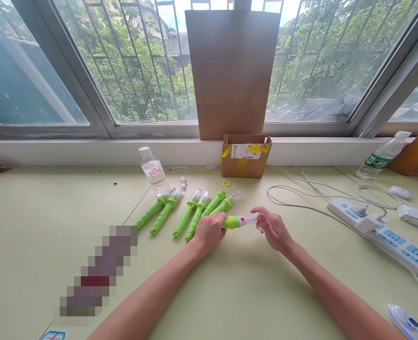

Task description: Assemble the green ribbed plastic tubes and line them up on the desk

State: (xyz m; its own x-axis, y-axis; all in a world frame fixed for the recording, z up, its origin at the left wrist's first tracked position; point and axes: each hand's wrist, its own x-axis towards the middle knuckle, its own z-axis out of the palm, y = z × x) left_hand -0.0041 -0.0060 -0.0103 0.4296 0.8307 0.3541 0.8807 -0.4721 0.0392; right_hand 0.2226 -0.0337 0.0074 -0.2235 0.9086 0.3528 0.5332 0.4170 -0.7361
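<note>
My left hand (210, 230) is closed around the green handle of a stick (233, 222) with a yellow band, a red dot and a clear tip pointing right. At that tip, my right hand (272, 229) pinches a small clear cap (259, 223); whether it touches the tip I cannot tell. Several similar green sticks lie beyond and left of my left hand, among them one stick (166, 210) with a clear end and a ridged green one (214, 202). A small clear piece with a white top (183, 183) stands behind them.
A water bottle (154, 172) stands behind the sticks, near a yellow ring (226, 183) and a small cardboard box (244, 160). On the right are a power strip (386, 236), white cables and another bottle (380, 156). A pixelated patch covers the left front.
</note>
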